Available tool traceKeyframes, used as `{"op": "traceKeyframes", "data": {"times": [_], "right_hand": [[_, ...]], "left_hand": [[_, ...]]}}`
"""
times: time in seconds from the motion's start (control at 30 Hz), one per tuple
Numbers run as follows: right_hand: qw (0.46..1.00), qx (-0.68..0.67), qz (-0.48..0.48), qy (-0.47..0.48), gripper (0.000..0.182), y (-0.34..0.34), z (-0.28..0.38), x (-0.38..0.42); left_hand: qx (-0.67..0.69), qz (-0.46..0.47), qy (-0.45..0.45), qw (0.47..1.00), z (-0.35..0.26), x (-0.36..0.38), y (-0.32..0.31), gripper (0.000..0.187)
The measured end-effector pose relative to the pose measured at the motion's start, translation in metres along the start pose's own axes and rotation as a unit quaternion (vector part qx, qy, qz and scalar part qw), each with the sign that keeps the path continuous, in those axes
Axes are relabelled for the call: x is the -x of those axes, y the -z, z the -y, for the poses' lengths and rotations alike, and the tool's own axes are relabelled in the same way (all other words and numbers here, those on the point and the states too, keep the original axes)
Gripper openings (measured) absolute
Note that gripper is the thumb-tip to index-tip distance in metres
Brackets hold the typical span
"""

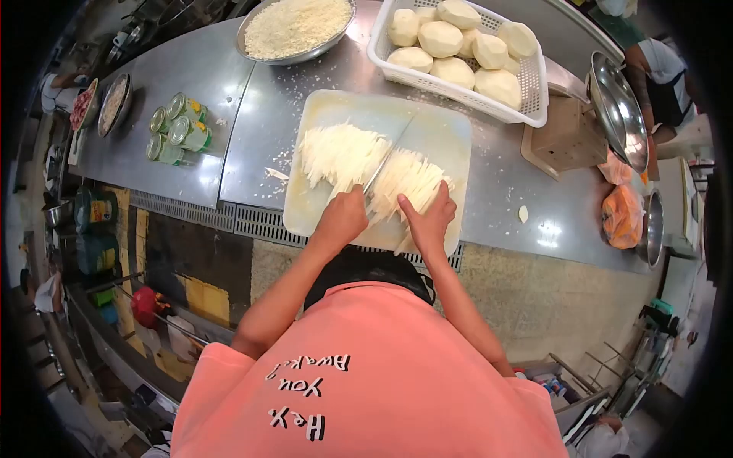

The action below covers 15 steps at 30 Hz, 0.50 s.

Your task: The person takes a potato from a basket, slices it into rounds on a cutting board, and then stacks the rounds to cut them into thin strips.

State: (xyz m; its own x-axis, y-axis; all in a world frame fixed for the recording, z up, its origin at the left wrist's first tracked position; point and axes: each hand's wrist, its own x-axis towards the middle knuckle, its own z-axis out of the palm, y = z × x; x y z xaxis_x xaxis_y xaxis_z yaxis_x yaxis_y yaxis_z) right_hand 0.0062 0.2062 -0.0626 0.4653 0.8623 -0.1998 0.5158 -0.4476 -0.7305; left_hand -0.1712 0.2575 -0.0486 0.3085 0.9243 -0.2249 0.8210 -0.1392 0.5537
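Note:
My left hand [343, 217] is closed round the handle of a knife [391, 153], whose blade points up and away across a white cutting board [305, 217]. The blade lies between two heaps of pale thin strips, the left heap [340, 155] and the right heap [408, 179]. My right hand [429, 217] rests at the near right edge of the right heap, thumb and fingers apart, touching the strips.
Beyond the board stand a bowl of shreds [298, 29] and a white basket [458, 90] of peeled pale vegetables. Several green cans [179, 126] are on the left. A scale [565, 133] with a metal pan [617, 111] and orange bags [622, 216] are right; another person [664, 72] is behind.

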Motion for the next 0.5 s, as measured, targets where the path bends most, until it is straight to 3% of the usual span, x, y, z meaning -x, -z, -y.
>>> {"op": "traceKeyframes", "data": {"times": [0.1,0.17,0.27,0.4,0.5], "right_hand": [[0.998,-0.025,-0.009,-0.056,0.108,-0.006,0.017,-0.001],[0.995,-0.058,-0.053,-0.061,0.111,-0.011,0.02,-0.002],[0.991,-0.11,-0.068,-0.025,0.112,-0.022,0.026,-0.006],[0.987,-0.137,-0.082,-0.002,0.109,-0.036,0.033,-0.006],[0.965,-0.248,-0.09,0.007,0.102,-0.049,0.052,-0.003]], "left_hand": [[0.044,-0.034,-0.084,0.995,0.015,-0.001,0.011,0.015],[0.247,0.152,0.106,0.951,0.0,0.003,0.04,0.015],[0.35,0.176,0.079,0.917,0.0,0.018,0.03,0.016],[0.343,0.164,0.057,0.923,0.002,0.02,0.036,0.017],[0.286,0.135,0.045,0.948,-0.005,0.028,0.068,0.017]]}}
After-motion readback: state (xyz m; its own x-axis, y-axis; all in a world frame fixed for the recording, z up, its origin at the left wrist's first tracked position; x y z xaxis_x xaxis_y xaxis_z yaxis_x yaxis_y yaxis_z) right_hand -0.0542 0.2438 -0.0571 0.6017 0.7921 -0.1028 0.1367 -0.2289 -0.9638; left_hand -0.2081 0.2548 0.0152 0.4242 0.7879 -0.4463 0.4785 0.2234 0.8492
